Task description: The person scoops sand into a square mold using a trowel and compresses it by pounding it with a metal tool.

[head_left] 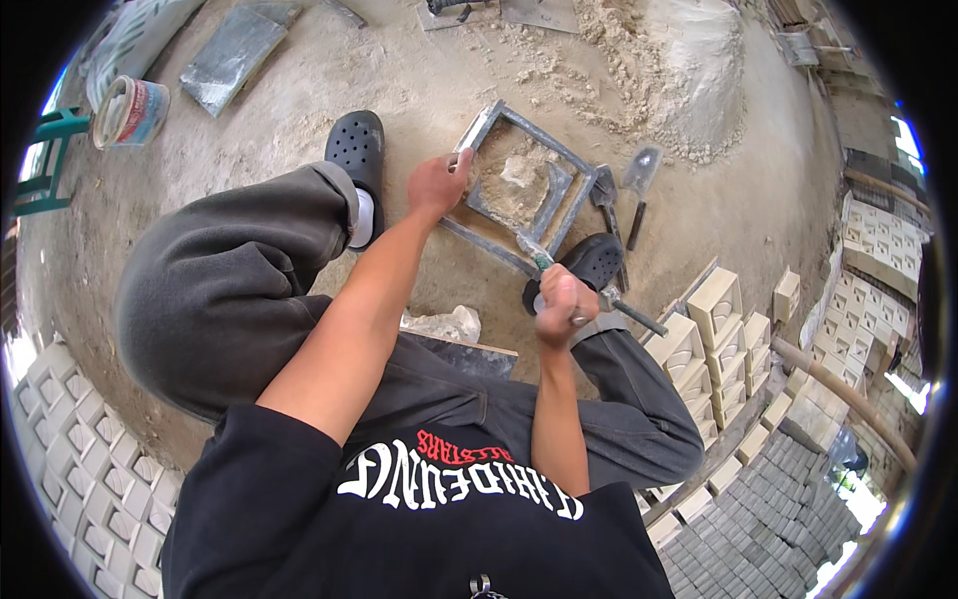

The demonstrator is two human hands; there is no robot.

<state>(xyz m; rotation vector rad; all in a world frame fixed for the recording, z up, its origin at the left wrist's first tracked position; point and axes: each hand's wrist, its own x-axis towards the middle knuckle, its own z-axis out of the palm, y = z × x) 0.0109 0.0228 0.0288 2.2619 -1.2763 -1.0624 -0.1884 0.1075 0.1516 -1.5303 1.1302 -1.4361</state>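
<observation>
A square grey frame (571, 147), apparently a metal mould, lies on the ground between my feet. Inside it are pale, crumbly material (521, 172) and a smaller angular grey insert (551, 205). My left hand (439, 185) is closed on the frame's left side. In my right hand (566, 307), near the frame's front corner, is the green handle of a trowel (540, 257); its tip reaches over the frame's near edge. Just right of that hand lies a dark bar-handled tool (639, 315). A trowel (643, 172) and a small spade (604, 188) rest to the frame's right.
Pale powder (699, 75) is heaped at the far right. Cream moulded blocks (714, 301) are stacked by my right knee; more blocks (85, 479) stand at lower left. A bucket (132, 112), a green stool (50, 160) and a flat slab (235, 55) are at far left.
</observation>
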